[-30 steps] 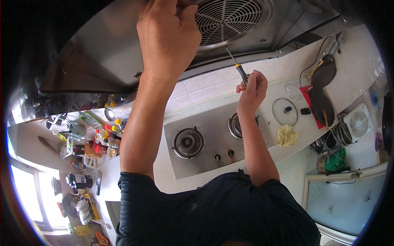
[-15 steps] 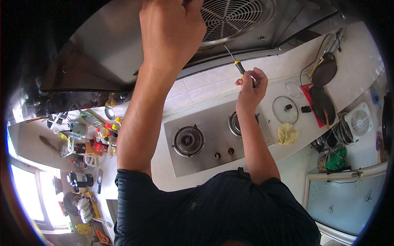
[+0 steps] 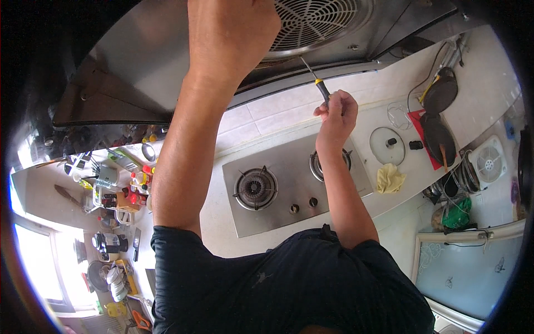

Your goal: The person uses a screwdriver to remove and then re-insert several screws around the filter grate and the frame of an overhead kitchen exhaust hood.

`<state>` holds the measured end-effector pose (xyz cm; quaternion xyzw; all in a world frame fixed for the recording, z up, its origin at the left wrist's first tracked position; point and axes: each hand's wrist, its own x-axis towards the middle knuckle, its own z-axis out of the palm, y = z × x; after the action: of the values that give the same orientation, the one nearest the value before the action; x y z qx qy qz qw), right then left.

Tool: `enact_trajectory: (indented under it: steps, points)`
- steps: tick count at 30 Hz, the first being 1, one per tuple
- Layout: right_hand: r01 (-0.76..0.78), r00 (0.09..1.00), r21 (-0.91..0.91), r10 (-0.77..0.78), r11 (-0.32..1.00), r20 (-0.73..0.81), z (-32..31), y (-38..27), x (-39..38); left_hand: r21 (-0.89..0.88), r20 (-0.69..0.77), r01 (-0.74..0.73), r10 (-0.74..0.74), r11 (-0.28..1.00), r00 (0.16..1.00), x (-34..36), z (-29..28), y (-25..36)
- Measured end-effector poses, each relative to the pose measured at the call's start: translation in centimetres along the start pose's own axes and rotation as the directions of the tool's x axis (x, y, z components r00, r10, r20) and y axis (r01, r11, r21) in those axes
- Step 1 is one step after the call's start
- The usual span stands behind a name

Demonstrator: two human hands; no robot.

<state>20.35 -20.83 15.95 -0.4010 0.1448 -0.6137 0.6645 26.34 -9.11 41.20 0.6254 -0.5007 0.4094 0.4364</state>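
My right hand (image 3: 337,114) is closed around the black and yellow handle of a screwdriver (image 3: 322,88). The screwdriver's thin metal shaft slants up and to the left, its tip at the lower rim of the round fan grille (image 3: 317,25). That grille sits in the underside of a metal range hood (image 3: 144,61). My left hand (image 3: 233,42) is raised against the hood, just left of the grille. Its fingers run out past the picture's upper edge, so what they touch or hold is hidden.
Below the hood lies a two-burner gas hob (image 3: 272,214) in the counter. To its right are a glass lid (image 3: 387,153), a yellow cloth (image 3: 390,178) and dark pans (image 3: 436,139) on a red board. Sauce bottles (image 3: 142,181) crowd the left side.
My right hand and the screwdriver have shifted slightly up and left, the tip staying by the grille rim. My left forearm has moved a little left; the left hand stays raised.
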Motion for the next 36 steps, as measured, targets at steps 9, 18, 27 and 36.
enact_trajectory:
  steps: [9,18,27,36]
  points:
    - [0.007,1.0,-0.039,-0.008,0.999,-0.012,0.2,0.2,-0.1,-0.089,0.06,0.039,-0.034,0.995,0.998,0.6,0.0,0.5]
    - [0.168,0.986,-0.176,-0.168,0.97,0.016,0.3,0.9,-0.1,-0.114,0.141,0.166,-0.149,0.98,0.979,1.2,-0.4,1.5]
    - [-0.298,0.953,-0.159,0.302,0.941,0.001,-0.4,-1.3,0.5,-0.136,0.127,0.171,-0.154,0.976,0.98,1.6,0.5,0.2]
    - [-0.123,0.992,-0.113,0.127,0.986,0.022,0.3,-1.2,-0.7,-0.071,0.132,0.141,-0.13,0.988,0.983,1.4,-0.2,1.3]
